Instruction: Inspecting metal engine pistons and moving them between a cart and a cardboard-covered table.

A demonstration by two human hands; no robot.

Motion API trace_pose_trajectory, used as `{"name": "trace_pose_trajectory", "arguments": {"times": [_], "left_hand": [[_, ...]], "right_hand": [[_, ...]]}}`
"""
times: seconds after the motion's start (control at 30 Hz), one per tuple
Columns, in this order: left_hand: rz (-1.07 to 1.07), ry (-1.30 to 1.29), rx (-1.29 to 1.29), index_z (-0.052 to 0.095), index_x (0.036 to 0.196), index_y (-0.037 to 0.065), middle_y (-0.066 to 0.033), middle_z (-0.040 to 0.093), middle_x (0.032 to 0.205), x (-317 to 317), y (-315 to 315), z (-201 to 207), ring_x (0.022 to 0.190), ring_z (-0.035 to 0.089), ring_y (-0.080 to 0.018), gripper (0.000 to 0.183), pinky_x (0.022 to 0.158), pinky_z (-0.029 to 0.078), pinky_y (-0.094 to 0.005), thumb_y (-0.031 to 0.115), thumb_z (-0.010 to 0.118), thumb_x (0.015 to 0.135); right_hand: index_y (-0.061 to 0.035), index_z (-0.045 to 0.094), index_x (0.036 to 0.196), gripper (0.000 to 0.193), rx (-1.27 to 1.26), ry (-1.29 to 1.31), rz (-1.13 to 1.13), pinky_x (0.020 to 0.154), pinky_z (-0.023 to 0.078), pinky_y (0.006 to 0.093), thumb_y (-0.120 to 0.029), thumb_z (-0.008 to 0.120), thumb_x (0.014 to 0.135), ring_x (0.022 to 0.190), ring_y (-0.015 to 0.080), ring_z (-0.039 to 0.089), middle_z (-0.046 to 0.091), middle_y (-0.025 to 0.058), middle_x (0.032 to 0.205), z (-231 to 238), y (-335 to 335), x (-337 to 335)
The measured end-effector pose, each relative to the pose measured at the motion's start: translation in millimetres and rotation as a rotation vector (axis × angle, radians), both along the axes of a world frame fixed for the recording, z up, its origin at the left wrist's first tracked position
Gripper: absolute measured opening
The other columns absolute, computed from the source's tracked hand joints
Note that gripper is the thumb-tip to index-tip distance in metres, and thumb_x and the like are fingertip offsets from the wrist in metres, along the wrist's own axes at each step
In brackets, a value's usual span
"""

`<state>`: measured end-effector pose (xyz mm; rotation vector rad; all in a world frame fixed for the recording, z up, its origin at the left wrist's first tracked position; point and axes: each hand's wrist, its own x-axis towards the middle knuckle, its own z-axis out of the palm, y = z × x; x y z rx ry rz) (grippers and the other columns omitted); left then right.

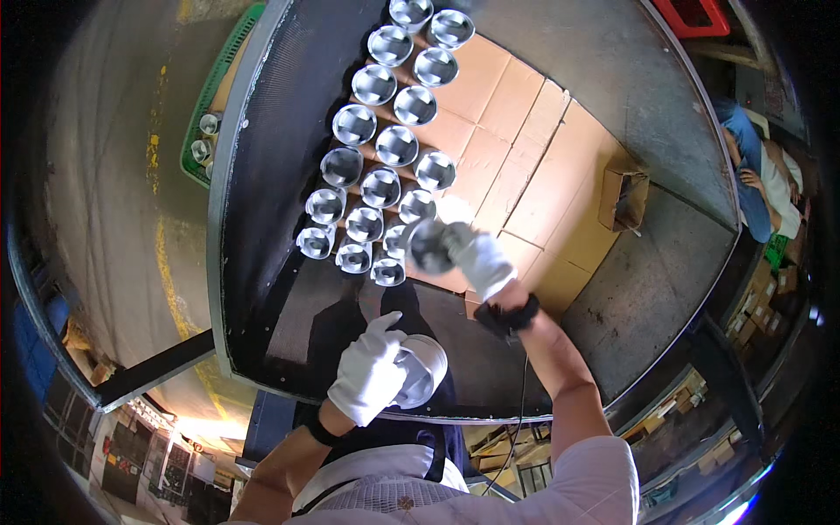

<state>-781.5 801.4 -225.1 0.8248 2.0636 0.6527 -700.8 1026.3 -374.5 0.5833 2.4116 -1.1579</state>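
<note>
- The left hand point(369, 372), in a white glove, has its fingers point(382, 331) curled over a round silvery metal cup point(422, 367), gripping it from the 9 o'clock side. The cup sits low over the near edge of the table point(289, 131), its open face turned toward 3 o'clock.
- The right hand point(479, 261), also white-gloved, has its fingers point(464, 241) closed around a second metal piece point(430, 245), which is blurred. That piece lies toward 10 o'clock from the palm and touches the near end of the rows, so this hand is the nearer one to them.
- A black band point(507, 317) circles the right wrist.
- The rows of shiny cups point(378, 140) stand open-side up, running from 6 toward 12 o'clock along the sheet's left edge.
- They rest on flattened brown cardboard point(525, 149) spread over the dark table.
- At 3 o'clock on that sheet stands a small open brown carton point(623, 197).
- At 9 o'clock, beyond the table, a green crate point(206, 131) holds more cups.
- At 1 o'clock sits a red bin point(696, 16).
- At 3 o'clock another person point(761, 184) is seated.
</note>
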Motion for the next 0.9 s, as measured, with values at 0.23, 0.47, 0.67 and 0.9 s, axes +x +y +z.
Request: {"name": "trace_pose_trajectory", "arguments": {"times": [0.23, 0.47, 0.67, 0.9], "left_hand": [[0.285, -0.277, -0.022, 0.062, 0.103, 0.009, -0.0091, 0.066, 0.083, -8.8, -12.5, -8.5, 0.071, 0.067, -0.0243, 0.036, 0.064, 0.056, -0.0340, 0.002, 0.073, 0.069], [0.394, -0.402, -0.101, 0.065, 0.100, 0.007, -0.0102, 0.069, 0.083, -0.9, -28.0, -22.1, 0.070, 0.068, -0.0209, 0.035, 0.065, 0.056, -0.0302, -0.002, 0.072, 0.067], [0.466, -0.422, -0.194, 0.065, 0.100, 0.006, -0.0116, 0.069, 0.083, -7.8, -35.2, -21.3, 0.071, 0.068, -0.0202, 0.034, 0.065, 0.056, -0.0299, -0.004, 0.070, 0.067], [0.514, -0.366, -0.195, 0.064, 0.098, 0.005, -0.0116, 0.069, 0.082, -8.3, -36.9, -22.1, 0.071, 0.068, -0.0238, 0.031, 0.065, 0.056, -0.0326, -0.002, 0.069, 0.069]], "right_hand": [[-0.0066, 0.061, 0.110, 0.021, -0.171, -0.025, -0.720, 0.040, 0.039, 0.0260, -0.018, 0.051, 0.095, 0.047, 0.0115, 0.051, 0.059, 0.0045, 0.068, -123.3, 89.7, -49.3], [-0.0024, 0.064, 0.103, 0.032, -0.020, -0.260, -0.808, 0.073, 0.052, 0.0416, -0.027, 0.050, 0.089, 0.083, 0.0358, 0.066, 0.068, 0.0223, 0.092, -236.1, 115.9, -65.9], [-0.0033, 0.064, 0.103, 0.034, -0.033, -0.292, -0.833, 0.079, 0.051, 0.0436, -0.033, 0.053, 0.089, 0.092, 0.0388, 0.064, 0.067, 0.0233, 0.096, -256.9, 91.9, -86.1], [0.0012, 0.059, 0.107, 0.045, 0.161, -0.263, -0.653, 0.079, 0.050, 0.0463, -0.040, 0.051, 0.092, 0.093, 0.0433, 0.063, 0.065, 0.0274, 0.099, -187.4, 74.7, -95.7]]}}
